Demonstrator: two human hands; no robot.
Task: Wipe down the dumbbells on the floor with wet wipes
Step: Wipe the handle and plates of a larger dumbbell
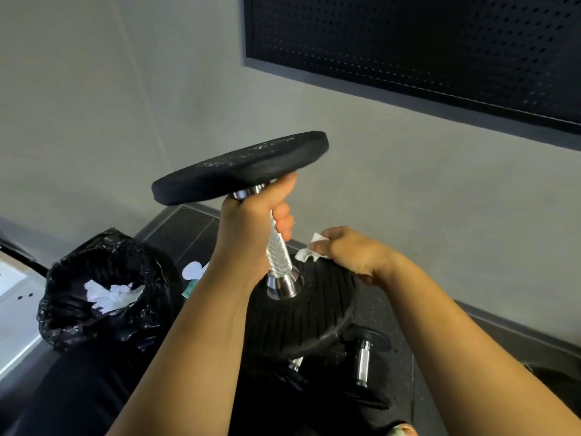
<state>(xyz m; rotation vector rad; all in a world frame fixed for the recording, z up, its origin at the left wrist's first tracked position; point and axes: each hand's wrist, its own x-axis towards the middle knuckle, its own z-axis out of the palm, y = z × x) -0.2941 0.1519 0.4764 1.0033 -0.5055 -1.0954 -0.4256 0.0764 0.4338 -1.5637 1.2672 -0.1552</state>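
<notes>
Fingers (283,220) of the left hand (251,228) are clenched round the knurled handle of the dumbbell (278,258), gripping just under its top plate and holding it upright. The right hand (349,253) pinches a wet wipe (309,251) against the far rim of the dumbbell's lower plate. Left of the dumbbell sits a black bin bag (78,309); just beneath it lies a second dumbbell (363,363).

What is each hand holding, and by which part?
The left hand grips the dumbbell by its knurled handle; the right hand holds a crumpled wet wipe against the lower plate.
</notes>
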